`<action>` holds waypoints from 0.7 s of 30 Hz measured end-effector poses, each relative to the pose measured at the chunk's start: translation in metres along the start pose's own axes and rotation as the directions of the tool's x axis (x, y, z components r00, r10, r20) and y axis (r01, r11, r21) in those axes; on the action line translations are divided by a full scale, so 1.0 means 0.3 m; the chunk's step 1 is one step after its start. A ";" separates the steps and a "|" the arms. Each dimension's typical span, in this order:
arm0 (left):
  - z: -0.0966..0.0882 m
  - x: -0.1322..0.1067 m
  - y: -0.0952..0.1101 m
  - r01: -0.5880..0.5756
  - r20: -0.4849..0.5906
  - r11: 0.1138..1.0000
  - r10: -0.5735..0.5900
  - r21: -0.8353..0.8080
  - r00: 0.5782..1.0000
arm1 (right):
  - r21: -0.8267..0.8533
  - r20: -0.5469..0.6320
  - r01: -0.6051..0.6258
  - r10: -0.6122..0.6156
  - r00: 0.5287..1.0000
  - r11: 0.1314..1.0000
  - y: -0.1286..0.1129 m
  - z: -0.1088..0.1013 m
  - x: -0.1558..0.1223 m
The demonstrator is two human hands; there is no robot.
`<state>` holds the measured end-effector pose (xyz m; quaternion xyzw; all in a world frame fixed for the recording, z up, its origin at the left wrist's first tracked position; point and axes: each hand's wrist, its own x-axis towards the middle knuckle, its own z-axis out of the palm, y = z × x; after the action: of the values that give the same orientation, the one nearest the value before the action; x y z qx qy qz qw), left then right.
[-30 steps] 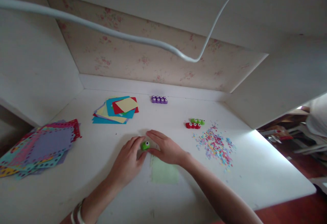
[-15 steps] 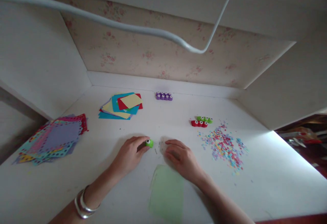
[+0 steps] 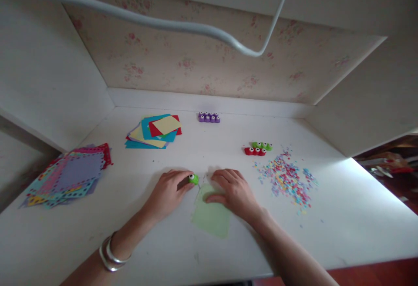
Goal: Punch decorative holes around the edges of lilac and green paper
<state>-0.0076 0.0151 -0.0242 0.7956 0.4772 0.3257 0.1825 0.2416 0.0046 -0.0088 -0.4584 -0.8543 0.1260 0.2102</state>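
My left hand (image 3: 170, 191) pinches a small green paper punch (image 3: 193, 179) with its fingertips, low over the white desk (image 3: 130, 229). My right hand (image 3: 234, 192) lies with curled fingers on the top edge of a pale green paper sheet (image 3: 210, 216), thumb pressed onto it. The sheet's upper left corner lies just below the punch. A silver bangle sits on my left wrist.
A fanned stack of coloured paper squares (image 3: 153, 131) lies at the back. A pile of punched coloured sheets (image 3: 68, 175) lies at the left. A row of purple punches (image 3: 209, 117), red and green punches (image 3: 257, 149) and a heap of confetti (image 3: 287, 179) sit to the right. A white cable (image 3: 163, 25) hangs overhead.
My right hand let go of the punch, moved right, then came down onto the green sheet and drew it up toward the punch. My left hand kept hold of the punch.
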 end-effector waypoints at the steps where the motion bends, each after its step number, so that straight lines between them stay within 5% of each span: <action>1: 0.000 -0.001 0.001 -0.001 0.000 1.000 0.001 0.004 1.000 | -0.017 -0.027 -0.034 0.033 0.999 0.999 0.005 -0.002 0.007; 5: 0.003 -0.006 -0.002 0.006 0.001 1.000 -0.006 0.024 1.000 | -0.039 -0.057 -0.139 0.137 0.989 0.990 -0.009 -0.027 -0.002; 12: 0.003 -0.008 -0.004 -0.006 0.001 1.000 0.006 0.009 1.000 | 0.009 0.028 -0.081 0.081 0.996 0.997 0.033 -0.028 -0.027; 21: -0.002 -0.009 0.014 -0.013 0.045 1.000 0.013 -0.013 0.999 | 0.397 0.005 -0.149 0.160 0.987 0.906 0.037 -0.020 0.018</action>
<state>-0.0063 0.0106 -0.0221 0.8047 0.4657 0.3118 0.1959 0.2498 0.0154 -0.0067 -0.4744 -0.7691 0.3063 0.2995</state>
